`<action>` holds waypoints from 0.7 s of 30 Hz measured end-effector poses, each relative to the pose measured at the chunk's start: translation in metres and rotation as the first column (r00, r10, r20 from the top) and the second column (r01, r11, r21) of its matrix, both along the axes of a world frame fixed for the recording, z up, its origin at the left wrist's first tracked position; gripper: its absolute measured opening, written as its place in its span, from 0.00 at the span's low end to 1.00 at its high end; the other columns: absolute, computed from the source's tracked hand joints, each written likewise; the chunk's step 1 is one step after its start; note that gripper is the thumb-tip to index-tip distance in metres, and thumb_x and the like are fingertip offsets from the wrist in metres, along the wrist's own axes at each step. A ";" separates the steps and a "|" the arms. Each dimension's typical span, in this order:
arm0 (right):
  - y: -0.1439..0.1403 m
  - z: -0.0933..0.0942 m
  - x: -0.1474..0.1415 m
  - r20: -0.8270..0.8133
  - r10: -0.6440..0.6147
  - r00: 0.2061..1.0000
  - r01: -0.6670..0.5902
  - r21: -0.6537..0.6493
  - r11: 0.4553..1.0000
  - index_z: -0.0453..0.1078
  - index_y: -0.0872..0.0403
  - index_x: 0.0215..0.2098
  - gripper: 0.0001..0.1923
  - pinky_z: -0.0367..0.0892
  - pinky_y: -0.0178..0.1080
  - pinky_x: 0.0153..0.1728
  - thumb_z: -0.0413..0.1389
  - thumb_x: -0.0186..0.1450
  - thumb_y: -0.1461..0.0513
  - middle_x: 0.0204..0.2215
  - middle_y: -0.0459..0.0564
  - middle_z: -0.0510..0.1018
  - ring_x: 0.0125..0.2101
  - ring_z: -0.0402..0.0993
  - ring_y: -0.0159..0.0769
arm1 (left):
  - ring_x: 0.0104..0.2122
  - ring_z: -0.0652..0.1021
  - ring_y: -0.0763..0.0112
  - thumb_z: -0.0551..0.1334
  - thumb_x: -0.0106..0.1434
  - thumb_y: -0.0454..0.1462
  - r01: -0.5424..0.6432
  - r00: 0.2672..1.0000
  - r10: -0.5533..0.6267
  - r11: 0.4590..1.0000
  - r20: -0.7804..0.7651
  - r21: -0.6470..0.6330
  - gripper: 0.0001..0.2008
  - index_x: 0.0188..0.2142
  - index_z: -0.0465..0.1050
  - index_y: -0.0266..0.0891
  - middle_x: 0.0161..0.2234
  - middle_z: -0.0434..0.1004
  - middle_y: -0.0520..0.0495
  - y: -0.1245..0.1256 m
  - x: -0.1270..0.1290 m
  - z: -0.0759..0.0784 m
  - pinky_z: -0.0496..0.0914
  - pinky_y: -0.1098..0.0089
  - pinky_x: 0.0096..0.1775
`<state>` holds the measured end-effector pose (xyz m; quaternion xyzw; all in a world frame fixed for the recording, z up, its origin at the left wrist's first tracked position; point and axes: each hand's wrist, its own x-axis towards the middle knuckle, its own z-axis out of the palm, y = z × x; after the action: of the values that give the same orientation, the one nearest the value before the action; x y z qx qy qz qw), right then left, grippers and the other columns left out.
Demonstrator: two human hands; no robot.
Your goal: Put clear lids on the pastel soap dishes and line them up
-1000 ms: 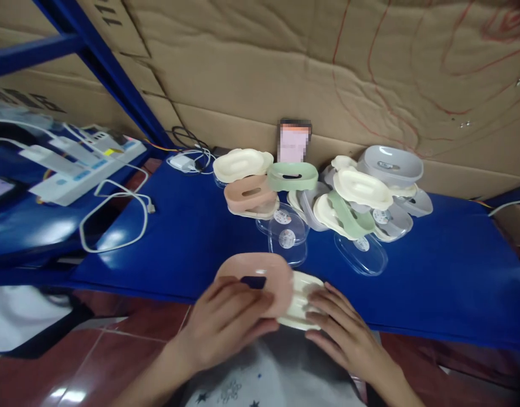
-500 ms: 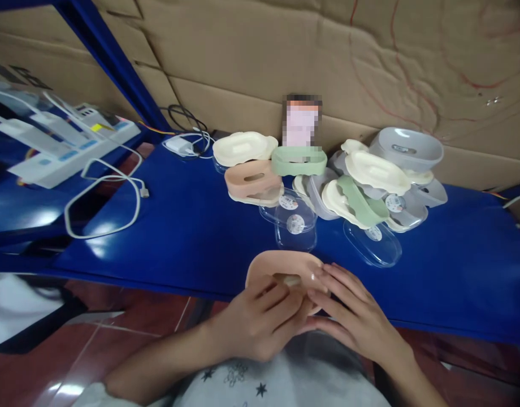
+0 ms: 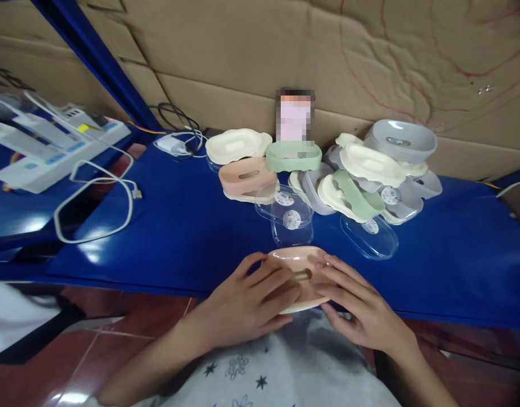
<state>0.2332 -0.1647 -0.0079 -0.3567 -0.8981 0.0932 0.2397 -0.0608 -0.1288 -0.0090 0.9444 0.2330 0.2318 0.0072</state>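
Both of my hands grip a pink soap dish at the near edge of the blue table. A cream tray shows under the pink top along its lower rim. My left hand covers the dish's left half, fingers over its slot. My right hand holds its right end. Just beyond the dish lie two clear plastic lids with round stickers.
A pink, cream and green dish pile stands at the back centre. A bigger heap of cream, green and grey dishes is at the back right. White power strips and a cable loop lie left. Cardboard walls the back.
The pink top, held beside the cream tray a second ago, now sits over it. Both hands have closed in on the joined dish and shifted it slightly right.
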 end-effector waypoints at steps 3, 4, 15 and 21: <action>0.002 -0.001 0.000 0.043 0.026 0.999 -0.026 0.003 1.000 0.70 0.52 0.67 0.23 0.68 0.57 0.72 0.60 0.75 0.64 0.69 0.54 0.73 0.74 0.61 0.47 | 0.57 0.76 0.56 0.66 0.75 0.44 0.012 1.000 -0.012 1.000 -0.001 -0.015 0.17 0.60 0.76 0.43 0.56 0.81 0.45 0.002 0.002 -0.001 0.62 0.54 0.63; 0.002 -0.002 0.000 0.048 0.026 0.999 -0.026 0.001 1.000 0.70 0.51 0.68 0.24 0.68 0.57 0.72 0.59 0.75 0.65 0.69 0.53 0.74 0.74 0.61 0.46 | 0.57 0.76 0.57 0.65 0.75 0.43 0.019 1.000 -0.019 1.000 0.004 -0.016 0.18 0.61 0.76 0.42 0.57 0.81 0.45 0.002 0.002 -0.002 0.62 0.54 0.62; 0.058 0.032 -0.007 0.133 -0.046 0.990 0.032 0.108 0.994 0.64 0.47 0.74 0.27 0.70 0.59 0.69 0.56 0.78 0.57 0.71 0.56 0.70 0.71 0.67 0.50 | 0.61 0.76 0.57 0.66 0.72 0.44 0.085 0.992 -0.072 0.987 0.101 -0.138 0.15 0.57 0.79 0.47 0.60 0.80 0.48 0.005 0.000 0.000 0.56 0.49 0.71; 0.128 0.029 -0.063 0.338 -0.145 0.930 0.067 0.232 0.970 0.60 0.61 0.75 0.39 0.47 0.76 0.73 0.57 0.76 0.46 0.74 0.74 0.60 0.75 0.56 0.68 | 0.61 0.76 0.61 0.65 0.72 0.37 0.140 0.985 -0.111 0.962 0.135 -0.232 0.14 0.56 0.77 0.45 0.62 0.80 0.48 0.010 -0.004 0.005 0.62 0.52 0.70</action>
<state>0.1703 -0.0370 0.0213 -0.3878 -0.9104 -0.0838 0.1171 -0.0651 -0.1184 -0.0042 0.9338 0.1980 0.2573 0.1505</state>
